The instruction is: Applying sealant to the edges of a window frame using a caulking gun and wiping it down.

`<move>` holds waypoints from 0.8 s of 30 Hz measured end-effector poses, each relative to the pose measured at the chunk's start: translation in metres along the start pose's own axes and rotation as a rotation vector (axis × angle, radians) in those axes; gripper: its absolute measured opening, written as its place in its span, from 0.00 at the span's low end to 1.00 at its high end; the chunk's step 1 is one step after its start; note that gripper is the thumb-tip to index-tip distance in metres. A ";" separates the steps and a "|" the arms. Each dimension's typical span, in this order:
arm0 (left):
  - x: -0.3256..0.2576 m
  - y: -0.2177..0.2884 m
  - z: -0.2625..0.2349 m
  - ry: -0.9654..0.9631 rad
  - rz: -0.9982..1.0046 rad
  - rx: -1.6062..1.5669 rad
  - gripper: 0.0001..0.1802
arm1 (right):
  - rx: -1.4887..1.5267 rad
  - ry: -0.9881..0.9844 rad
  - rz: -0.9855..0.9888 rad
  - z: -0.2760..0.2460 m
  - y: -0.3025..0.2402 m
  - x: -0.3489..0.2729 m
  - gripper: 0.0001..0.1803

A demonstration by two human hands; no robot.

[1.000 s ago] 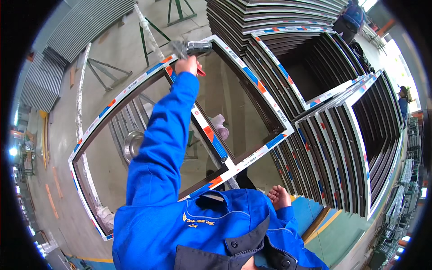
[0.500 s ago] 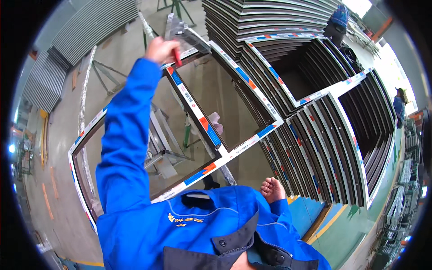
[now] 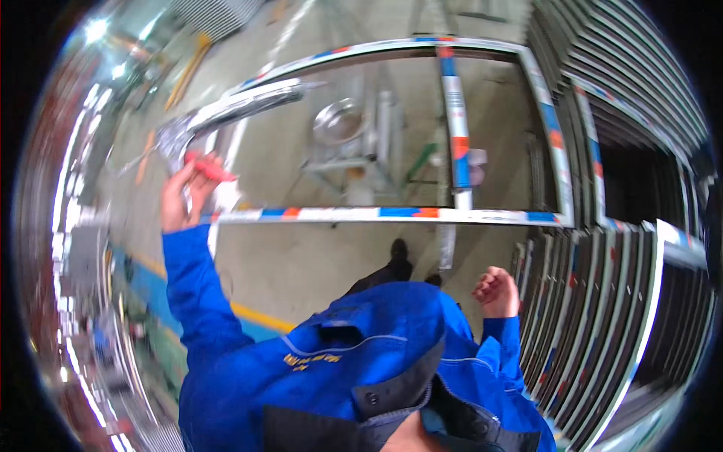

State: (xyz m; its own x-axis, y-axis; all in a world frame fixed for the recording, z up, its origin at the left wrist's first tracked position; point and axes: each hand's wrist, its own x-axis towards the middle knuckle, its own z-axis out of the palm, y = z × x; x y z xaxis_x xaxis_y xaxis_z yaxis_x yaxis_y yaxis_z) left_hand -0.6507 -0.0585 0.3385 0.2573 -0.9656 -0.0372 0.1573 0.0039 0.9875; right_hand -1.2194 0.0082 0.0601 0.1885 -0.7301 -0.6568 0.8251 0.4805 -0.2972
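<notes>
My left hand (image 3: 184,197) is closed round the red handle of what looks like a silver caulking gun (image 3: 245,105), blurred by motion. Its long barrel points right and away, over the left end of a window frame (image 3: 331,214) wrapped in white, blue and orange film. A crossbar (image 3: 456,113) divides this frame into a large left and a smaller right opening. Near my body on the right, my right hand (image 3: 497,292) hangs with its fingers curled in and nothing visible in them. It is apart from the frame, beside a row of stacked frames (image 3: 595,301).
More dark frames (image 3: 640,53) are stacked at the far right. Through the large opening a metal stand (image 3: 354,162) shows, with a round shiny thing (image 3: 339,122) on it. A pale support bar (image 3: 447,245) runs beneath the frame. My dark shoe (image 3: 399,248) is on the floor.
My left hand has swung from the frame's far side back toward me and left, carrying the caulking gun. The view has turned left. My right hand stays curled at my side.
</notes>
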 end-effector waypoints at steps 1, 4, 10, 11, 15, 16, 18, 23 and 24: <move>-0.012 0.004 -0.013 -0.048 0.016 0.063 0.16 | -0.085 -0.013 0.022 0.006 0.001 0.004 0.12; -0.021 0.010 -0.041 0.168 -0.025 0.266 0.17 | -0.199 -0.067 0.017 0.026 0.011 0.012 0.12; 0.015 -0.030 -0.089 0.200 -0.233 0.549 0.12 | -0.341 -0.090 0.006 0.056 0.035 0.017 0.13; 0.026 -0.041 -0.098 0.186 -0.250 0.605 0.12 | -0.342 -0.100 0.017 0.060 0.040 0.017 0.13; 0.081 -0.086 -0.138 0.005 -0.298 0.745 0.11 | -0.348 -0.076 0.007 0.073 0.061 0.017 0.13; 0.095 -0.099 -0.147 -0.016 -0.310 0.804 0.10 | -0.376 -0.011 -0.045 0.075 0.067 0.016 0.13; 0.121 -0.123 -0.169 -0.162 -0.330 0.825 0.09 | -0.363 0.033 -0.061 0.079 0.083 0.015 0.13; 0.193 -0.209 -0.215 -0.430 -0.271 1.403 0.19 | -0.320 0.175 -0.165 0.100 0.138 0.016 0.13; 0.203 -0.232 -0.223 -0.481 -0.337 1.393 0.21 | -0.314 0.256 -0.188 0.109 0.150 0.015 0.13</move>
State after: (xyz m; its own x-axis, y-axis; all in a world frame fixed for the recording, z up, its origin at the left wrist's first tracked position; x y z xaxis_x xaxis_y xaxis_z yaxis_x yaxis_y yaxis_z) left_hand -0.4219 -0.1972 0.0678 0.0236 -0.8627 -0.5052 -0.9301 -0.2043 0.3054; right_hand -1.0347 0.0168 0.0810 -0.1198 -0.6938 -0.7101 0.6231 0.5043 -0.5978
